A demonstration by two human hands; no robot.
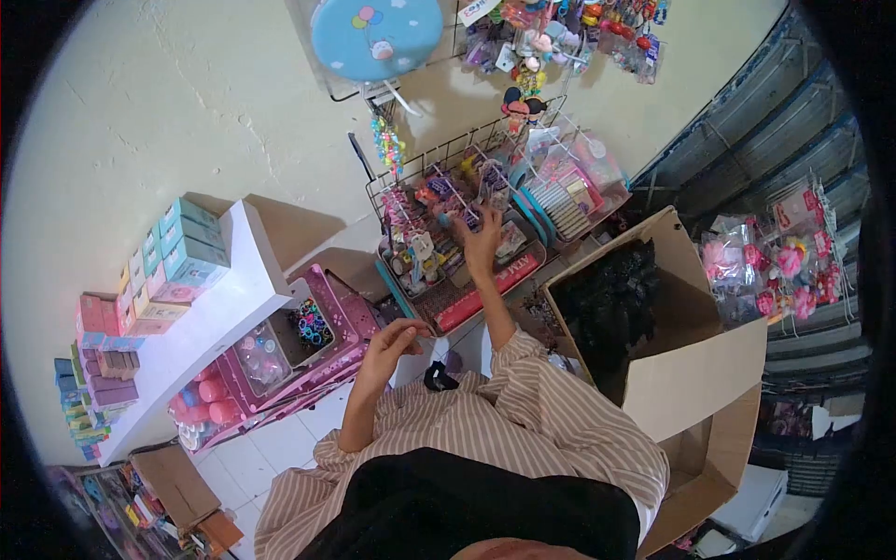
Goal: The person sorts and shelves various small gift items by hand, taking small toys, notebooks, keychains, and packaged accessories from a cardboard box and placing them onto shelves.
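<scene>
My right hand [480, 235] reaches into a wire basket [420, 306] full of small packaged accessories [425, 245]. Its fingers are bent down among the packets at the basket's right part; what they hold, if anything, is too small to make out. Lower and to the left, my left hand [394, 347] is raised in front of the basket, its fingers curled with thumb and fingertips near each other, and no object shows in it. A red packet [495, 287] lies along the basket's front side, below my right hand.
An open cardboard box [695, 378] with black plastic [611, 303] stands at the right. At the left are a white shelf [219, 322] with small boxes and a pink container [345, 313]. Hanging accessories [789, 261] are at the far right; a blue case [376, 37] is above.
</scene>
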